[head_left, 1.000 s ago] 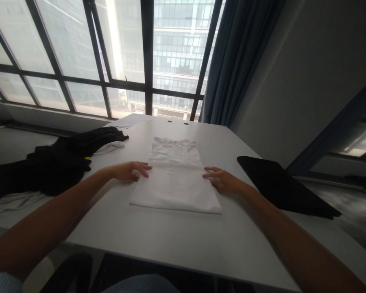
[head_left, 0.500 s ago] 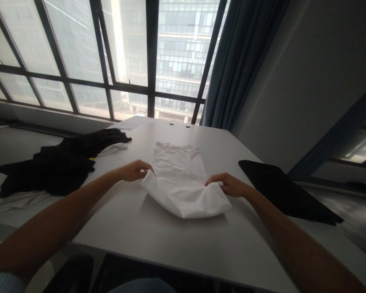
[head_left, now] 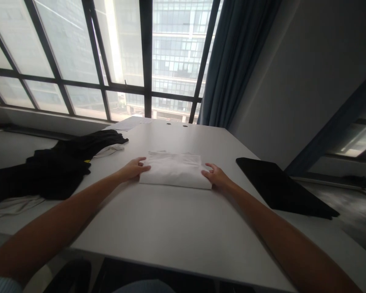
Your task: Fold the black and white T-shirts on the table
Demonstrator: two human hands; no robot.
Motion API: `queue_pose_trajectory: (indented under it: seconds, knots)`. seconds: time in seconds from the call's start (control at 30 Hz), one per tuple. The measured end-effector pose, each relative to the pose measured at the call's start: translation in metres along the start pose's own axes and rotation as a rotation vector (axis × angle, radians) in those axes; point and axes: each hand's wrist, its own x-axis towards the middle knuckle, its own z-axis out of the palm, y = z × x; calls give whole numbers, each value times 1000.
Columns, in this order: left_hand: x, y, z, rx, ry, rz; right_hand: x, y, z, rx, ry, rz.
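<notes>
A white shirt [head_left: 175, 171] lies in the middle of the table, folded into a flat, wide bundle with a straight near edge. My left hand [head_left: 136, 167] rests at its left side, fingers apart, the thumb touching the cloth's edge. On the opposite side, my right hand [head_left: 216, 176] has its fingers spread and its thumb against the right edge. Neither hand is closed round the cloth. The undersides of both hands are hidden.
Dark clothes [head_left: 42, 171] lie heaped on the left with pale cloth beside them. Black folded cloth [head_left: 283, 187] lies flat on the right. The white table [head_left: 171, 228] reaches back toward the windows, and a blue curtain [head_left: 232, 61] hangs behind its right side.
The shirt's near part has been turned over away from me, so the bundle is shorter and flat. My hands have let go of the lifted cloth and now rest at its sides.
</notes>
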Motion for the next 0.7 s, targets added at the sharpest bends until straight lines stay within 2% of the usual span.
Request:
queue_pose_trajectory:
  seconds: [0.1,0.2,0.37,0.43,0.6,0.63,0.7]
  knots:
    - [0,-2,-3,208,-4,121,-2,4,-2,-86,-14,-139]
    - [-1,1,-1,310,43,231,-3,4,-2,-171,20,-269]
    - [2,4,2,439,199,431,1,1,7,-279,194,-446]
    - [7,0,2,531,201,440,5,2,10,-313,211,-459]
    - [19,-11,1,684,62,371,12,10,12,-405,89,-361]
    - [19,-12,1,686,48,411,12,11,12,-412,80,-365]
    - [20,-12,2,679,47,581,11,12,14,-413,94,-405]
